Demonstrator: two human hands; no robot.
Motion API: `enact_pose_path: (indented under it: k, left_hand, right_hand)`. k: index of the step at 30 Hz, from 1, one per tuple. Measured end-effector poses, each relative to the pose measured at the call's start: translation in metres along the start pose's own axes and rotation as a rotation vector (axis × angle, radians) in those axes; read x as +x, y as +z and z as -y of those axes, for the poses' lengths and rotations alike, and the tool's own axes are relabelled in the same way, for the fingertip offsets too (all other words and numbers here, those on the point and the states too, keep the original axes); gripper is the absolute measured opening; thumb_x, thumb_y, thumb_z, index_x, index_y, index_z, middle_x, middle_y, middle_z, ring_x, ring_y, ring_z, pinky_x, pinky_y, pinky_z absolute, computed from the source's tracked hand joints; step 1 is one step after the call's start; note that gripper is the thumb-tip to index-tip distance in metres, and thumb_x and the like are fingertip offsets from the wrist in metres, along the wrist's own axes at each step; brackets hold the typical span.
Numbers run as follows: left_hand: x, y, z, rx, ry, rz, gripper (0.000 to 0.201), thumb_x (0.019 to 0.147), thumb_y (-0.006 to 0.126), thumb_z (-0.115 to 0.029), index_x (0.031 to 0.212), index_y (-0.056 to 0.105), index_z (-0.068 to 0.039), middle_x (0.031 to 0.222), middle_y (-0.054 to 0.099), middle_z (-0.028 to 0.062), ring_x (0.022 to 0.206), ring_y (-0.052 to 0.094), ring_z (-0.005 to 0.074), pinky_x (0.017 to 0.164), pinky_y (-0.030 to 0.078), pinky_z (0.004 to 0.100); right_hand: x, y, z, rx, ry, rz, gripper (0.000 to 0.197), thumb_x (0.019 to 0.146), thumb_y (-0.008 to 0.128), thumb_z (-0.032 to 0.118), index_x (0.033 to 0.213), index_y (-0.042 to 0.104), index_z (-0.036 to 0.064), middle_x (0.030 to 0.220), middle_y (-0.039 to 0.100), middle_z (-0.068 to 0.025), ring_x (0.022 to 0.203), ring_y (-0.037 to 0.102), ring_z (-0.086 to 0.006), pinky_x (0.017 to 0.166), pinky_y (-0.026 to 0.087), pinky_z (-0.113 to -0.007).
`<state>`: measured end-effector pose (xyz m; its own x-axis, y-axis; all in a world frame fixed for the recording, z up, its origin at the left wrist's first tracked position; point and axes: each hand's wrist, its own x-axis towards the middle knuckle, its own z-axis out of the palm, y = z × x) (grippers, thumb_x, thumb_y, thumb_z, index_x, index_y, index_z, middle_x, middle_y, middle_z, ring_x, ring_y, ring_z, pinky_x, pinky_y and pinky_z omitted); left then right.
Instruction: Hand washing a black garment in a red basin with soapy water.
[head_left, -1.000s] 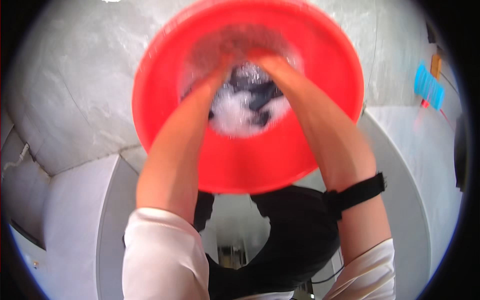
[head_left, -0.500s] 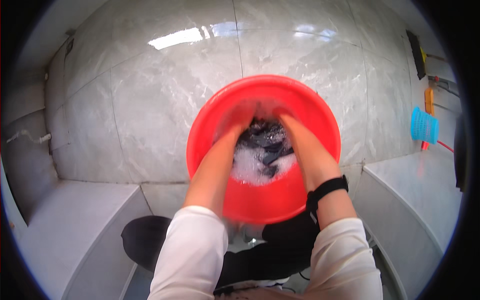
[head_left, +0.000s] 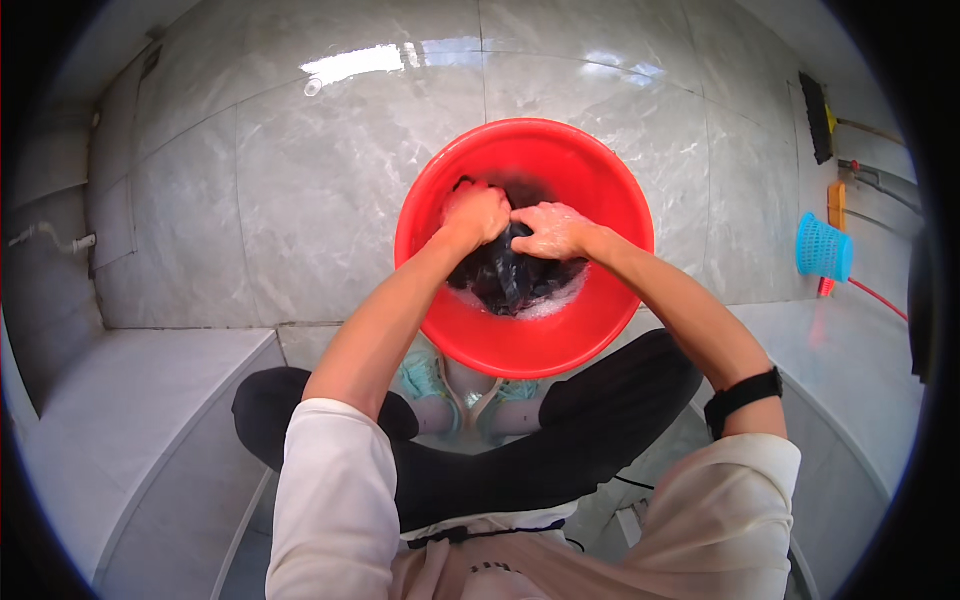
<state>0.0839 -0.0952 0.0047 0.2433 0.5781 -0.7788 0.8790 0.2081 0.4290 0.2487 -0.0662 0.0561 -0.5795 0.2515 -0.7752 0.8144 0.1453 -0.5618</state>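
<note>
A red plastic basin (head_left: 540,358) stands in front of my feet, with dark wet cloth (head_left: 505,278) bunched up inside it. My left hand (head_left: 478,212) closes on the cloth at the left of the basin. Just right of it, my right hand (head_left: 552,232) bends its fingers over the same cloth, its thumb side close to the left hand. Some fingertips are hidden in the folds. White suds (head_left: 555,302) lie along the near edge of the cloth. Wet skin shines on my right hand.
Grey marbled floor tiles (head_left: 330,200) surround the basin, and light-coloured ledges (head_left: 190,390) flank me. At the right stand a blue perforated basket (head_left: 824,247), a black-bristled broom (head_left: 816,118) and long handles. My light green shoes (head_left: 425,378) are close to the basin's near rim.
Both hands have come up from deep in the basin and drawn together over the cloth. The elbows have spread apart. More dark cloth shows, bunched under the hands, and less foam is visible.
</note>
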Motion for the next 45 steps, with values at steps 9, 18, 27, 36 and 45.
enact_pose_path:
  k: [9,18,27,36,45]
  left_hand:
    - [-0.038,0.015,0.002,0.397,0.176,-0.106,0.035,0.089,0.048,-0.032,0.104,0.063,-0.004,0.104,0.06,0.0162,0.102,0.056,0.033,0.09,0.046,0.0457]
    - [-0.051,0.068,0.012,0.222,-0.126,-0.709,0.021,0.08,0.058,-0.025,0.089,0.057,-0.006,0.097,0.057,0.0157,0.095,0.052,0.0349,0.084,0.044,0.0481]
    - [-0.027,0.062,0.014,-0.067,0.028,-0.954,0.018,0.078,0.056,-0.022,0.088,0.054,-0.006,0.083,0.059,0.0196,0.079,0.057,0.0419,0.072,0.046,0.0533]
    - [0.044,0.094,0.194,-0.314,-0.072,-0.873,0.036,0.088,0.054,-0.028,0.116,0.065,-0.009,0.11,0.067,0.0185,0.1,0.066,0.0303,0.081,0.052,0.046]
    - [0.083,0.088,0.059,-0.289,-0.06,-0.526,0.036,0.09,0.049,-0.025,0.117,0.065,-0.007,0.115,0.065,0.0192,0.107,0.064,0.0285,0.087,0.05,0.0444]
  right_hand:
    - [0.006,0.054,0.021,-0.353,0.044,-0.348,0.044,0.09,0.049,0.038,0.126,0.058,0.0143,0.127,0.058,-0.0197,0.122,0.051,-0.0369,0.106,0.034,-0.051]
    - [0.009,0.086,0.023,-0.466,0.133,-0.671,0.054,0.092,0.044,0.043,0.14,0.05,0.0185,0.14,0.049,-0.0133,0.127,0.042,-0.0437,0.102,0.024,-0.067]
    - [0.006,0.067,0.03,-0.541,0.079,-0.982,0.042,0.083,0.055,0.035,0.119,0.064,0.0159,0.125,0.057,-0.0072,0.117,0.047,-0.0406,0.097,0.033,-0.057]
    - [0.048,-0.017,0.104,-0.428,0.109,-0.501,0.041,0.086,0.045,0.034,0.11,0.071,0.0146,0.118,0.067,-0.0077,0.125,0.045,-0.034,0.102,0.027,-0.061]
    - [0.059,0.024,-0.041,0.027,0.242,-0.116,0.052,0.09,0.044,0.046,0.126,0.063,0.0145,0.141,0.052,-0.0121,0.139,0.034,-0.0344,0.111,0.023,-0.054]
